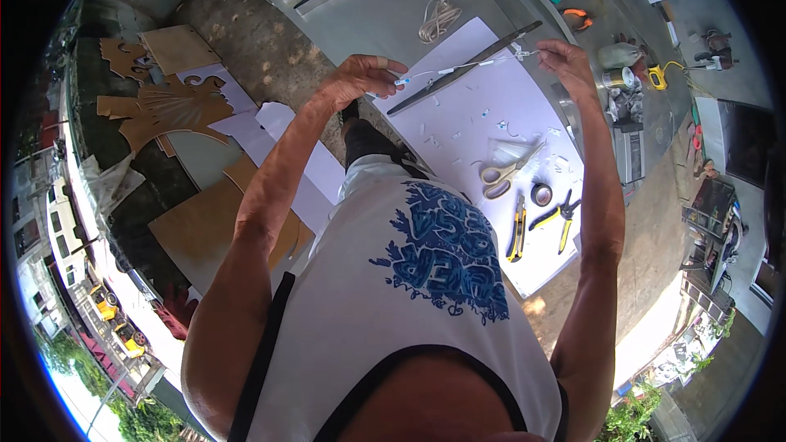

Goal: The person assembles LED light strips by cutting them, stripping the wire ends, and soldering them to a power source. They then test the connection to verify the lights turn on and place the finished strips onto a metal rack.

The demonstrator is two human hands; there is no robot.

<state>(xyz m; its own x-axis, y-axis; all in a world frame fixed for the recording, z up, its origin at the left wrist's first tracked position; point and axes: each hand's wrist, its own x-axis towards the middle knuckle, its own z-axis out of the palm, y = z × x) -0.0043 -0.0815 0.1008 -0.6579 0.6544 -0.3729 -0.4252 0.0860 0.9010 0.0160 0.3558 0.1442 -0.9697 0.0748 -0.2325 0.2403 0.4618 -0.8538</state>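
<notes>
Left hand (pixel 360 78) and right hand (pixel 565 59) each pinch an end of a thin white wire (pixel 458 69), held taut above the white sheet (pixel 458 127) near scissors (pixel 503 173); judged best practice: keep tension even and both pinches firm, avoiding kinks.

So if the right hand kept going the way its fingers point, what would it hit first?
Probably the dark strip: the right hand pinches a thin white cord, fingers aimed left along it toward the left hand. Depth is unclear; the strip may lie lower.
</notes>
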